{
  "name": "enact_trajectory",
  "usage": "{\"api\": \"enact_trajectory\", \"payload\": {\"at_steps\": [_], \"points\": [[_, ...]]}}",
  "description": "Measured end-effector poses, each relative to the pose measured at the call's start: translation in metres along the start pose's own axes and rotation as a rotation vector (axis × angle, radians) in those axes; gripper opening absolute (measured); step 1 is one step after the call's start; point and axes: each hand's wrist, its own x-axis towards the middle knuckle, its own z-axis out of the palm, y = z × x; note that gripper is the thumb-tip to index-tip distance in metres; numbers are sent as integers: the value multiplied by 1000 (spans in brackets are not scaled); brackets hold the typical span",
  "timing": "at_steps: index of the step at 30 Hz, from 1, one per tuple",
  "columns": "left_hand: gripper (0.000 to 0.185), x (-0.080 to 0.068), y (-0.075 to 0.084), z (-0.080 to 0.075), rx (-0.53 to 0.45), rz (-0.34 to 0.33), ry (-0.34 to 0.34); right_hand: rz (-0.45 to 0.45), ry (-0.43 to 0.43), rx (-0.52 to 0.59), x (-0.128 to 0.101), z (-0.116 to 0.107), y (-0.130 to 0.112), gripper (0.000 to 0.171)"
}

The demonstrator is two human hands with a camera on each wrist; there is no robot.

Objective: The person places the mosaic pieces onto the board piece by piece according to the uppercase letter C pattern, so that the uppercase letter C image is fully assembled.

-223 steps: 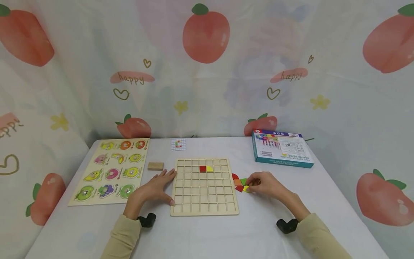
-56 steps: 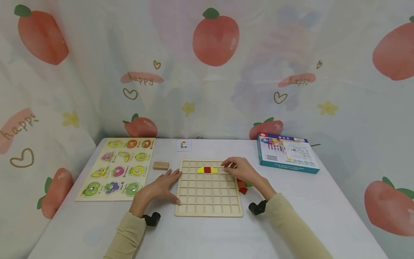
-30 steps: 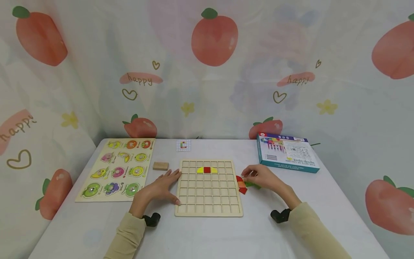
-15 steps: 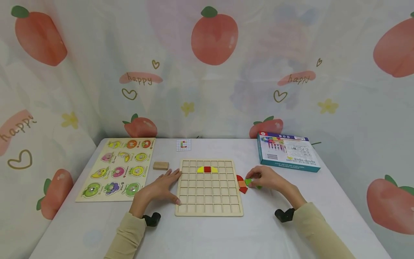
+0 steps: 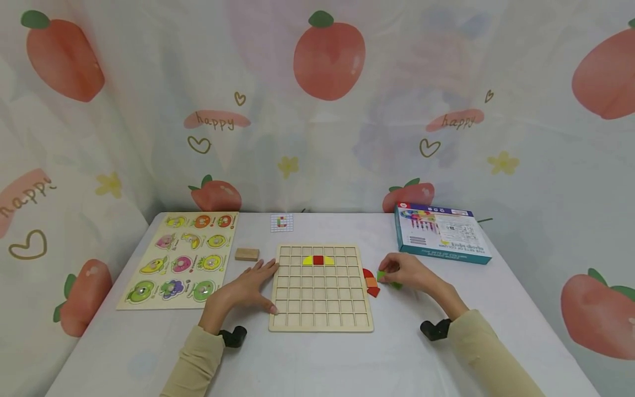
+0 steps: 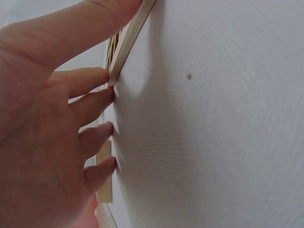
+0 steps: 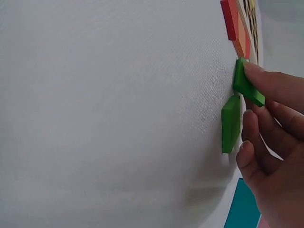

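A wooden grid board [image 5: 319, 303] lies on the white table; near its top sit a red square tile [image 5: 318, 260] and a yellow quarter-round tile on each side. My left hand [image 5: 244, 288] touches the board's left edge with thumb and fingers spread. To the right of the board, my right hand [image 5: 412, 274] pinches a green tile [image 7: 243, 80] between thumb and finger, tilted in the right wrist view. Another green tile [image 7: 230, 124] lies just beside it. Close by, at the board's right edge, are an orange tile [image 5: 371, 282] and red tiles [image 5: 373, 291].
A fruit puzzle board [image 5: 178, 264] lies at the left, with a small wooden block [image 5: 247, 254] next to it. Behind the grid board is a card with a coloured pattern [image 5: 281, 223]. A teal-edged box [image 5: 444, 233] lies at the back right.
A second yellow tile has joined the red one on the board. My right hand has gone from the board back to the loose tiles and now pinches a green one. The left hand stays put.
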Motion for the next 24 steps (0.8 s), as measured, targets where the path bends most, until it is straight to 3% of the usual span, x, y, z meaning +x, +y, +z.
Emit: {"api": "enact_trajectory", "payload": {"at_steps": [13, 24], "points": [[110, -1, 1, 0, 4, 3, 7, -81, 64, -18, 8, 0, -6, 17], [110, -1, 3, -1, -7, 2, 5, -122, 48, 24, 18, 12, -26, 18]]}}
